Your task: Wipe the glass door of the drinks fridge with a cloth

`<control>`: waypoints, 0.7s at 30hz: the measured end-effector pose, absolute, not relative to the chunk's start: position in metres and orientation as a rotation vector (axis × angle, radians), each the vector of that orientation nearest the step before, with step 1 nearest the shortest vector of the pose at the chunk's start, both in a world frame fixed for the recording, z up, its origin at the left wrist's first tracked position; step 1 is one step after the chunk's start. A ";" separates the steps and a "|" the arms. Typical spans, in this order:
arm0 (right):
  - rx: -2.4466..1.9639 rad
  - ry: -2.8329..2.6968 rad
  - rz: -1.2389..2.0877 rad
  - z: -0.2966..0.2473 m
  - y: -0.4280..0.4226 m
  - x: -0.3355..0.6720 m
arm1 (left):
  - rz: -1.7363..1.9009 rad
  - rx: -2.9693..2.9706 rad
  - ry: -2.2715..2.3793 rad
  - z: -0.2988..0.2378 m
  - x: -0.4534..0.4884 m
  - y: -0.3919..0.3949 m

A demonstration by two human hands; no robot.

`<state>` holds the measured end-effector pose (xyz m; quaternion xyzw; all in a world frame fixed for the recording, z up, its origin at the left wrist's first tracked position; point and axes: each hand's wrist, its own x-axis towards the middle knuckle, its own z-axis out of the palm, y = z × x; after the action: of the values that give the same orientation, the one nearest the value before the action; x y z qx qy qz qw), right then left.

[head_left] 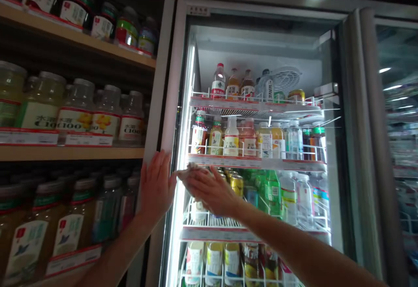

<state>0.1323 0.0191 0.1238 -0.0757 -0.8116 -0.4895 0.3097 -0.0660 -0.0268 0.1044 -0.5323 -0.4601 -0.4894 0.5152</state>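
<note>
My left hand (156, 187) lies flat with its fingers stretched upward against the left frame (173, 82) of a glass-door drinks fridge. Its palm holds nothing. Close to its right, my right hand (209, 190) presses a crumpled light cloth (188, 172) against the glass door (257, 38), near the door's left edge. Part of the cloth is hidden under the fingers. Behind the glass, gold cans (237, 184) and green bottles (271, 191) stand on a wire shelf at about the height of my hands.
Wooden shelves (81, 153) with rows of bottled drinks (75, 108) and price strips stand to the left. Inside the fridge, several wire racks hold bottles (231, 136). A vertical door edge (367, 126) and another glass door (398, 104) are on the right.
</note>
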 end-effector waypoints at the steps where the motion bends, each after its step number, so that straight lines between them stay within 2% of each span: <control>1: -0.280 -2.077 -1.256 0.129 0.023 0.137 | -1.171 -1.286 -1.101 0.103 -0.063 -0.026; 5: -0.606 -1.725 -1.128 0.144 0.035 0.149 | -1.156 -1.352 -1.034 0.097 -0.038 -0.017; 11: -0.468 -1.759 -1.247 0.103 0.051 0.226 | -1.094 -1.472 -0.936 0.083 0.000 -0.004; 16: -0.901 -1.122 -1.022 0.130 0.072 0.303 | -1.127 -1.509 -0.919 0.088 0.029 0.007; 18: -0.894 -1.158 -1.030 0.126 0.072 0.302 | -1.160 -1.515 -0.929 0.091 0.043 0.011; 21: -0.757 -1.523 -1.153 0.108 0.069 0.300 | -1.226 -1.506 -0.942 0.092 0.058 0.016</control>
<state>0.3000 0.0691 0.1082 -0.3153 -0.6345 -0.4802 0.5172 0.0580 0.0158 0.0922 -0.6153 -0.3846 -0.5007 0.4720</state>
